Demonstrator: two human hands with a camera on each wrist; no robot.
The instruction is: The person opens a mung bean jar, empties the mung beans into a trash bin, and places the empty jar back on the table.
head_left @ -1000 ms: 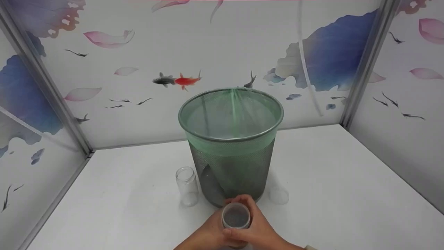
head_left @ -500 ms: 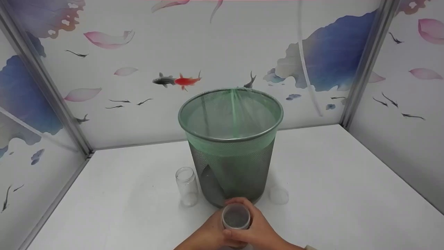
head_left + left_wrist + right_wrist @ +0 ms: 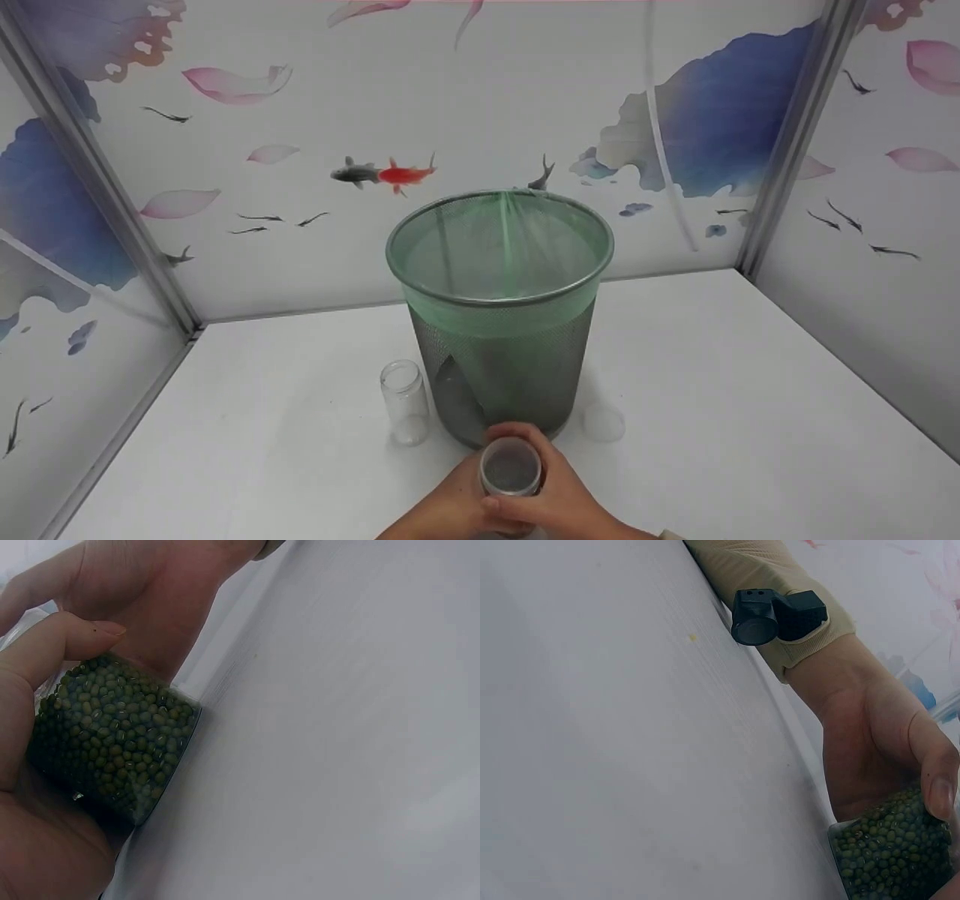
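A clear jar (image 3: 510,466) stands upright at the table's near edge, held by both hands. The wrist views show green mung beans (image 3: 112,739) packed inside it. My left hand (image 3: 459,496) grips its left side. With fingers behind and thumb in front, my right hand (image 3: 564,491) curls round the upper part; whether a lid covers the mouth I cannot tell. A second jar (image 3: 405,405), transparent, open-mouthed and with nothing visible inside, stands to the left. On the right lies a clear round disc, like a lid (image 3: 604,422).
Just beyond the hands rises a mesh waste bin (image 3: 517,360) lined with a green bag (image 3: 495,319). The white table (image 3: 255,450) is enclosed by printed panels (image 3: 495,90) at the back and both sides.
My right hand's fingers have shifted slightly at the jar's far side. Jar, left hand and everything on the table hold the same places.
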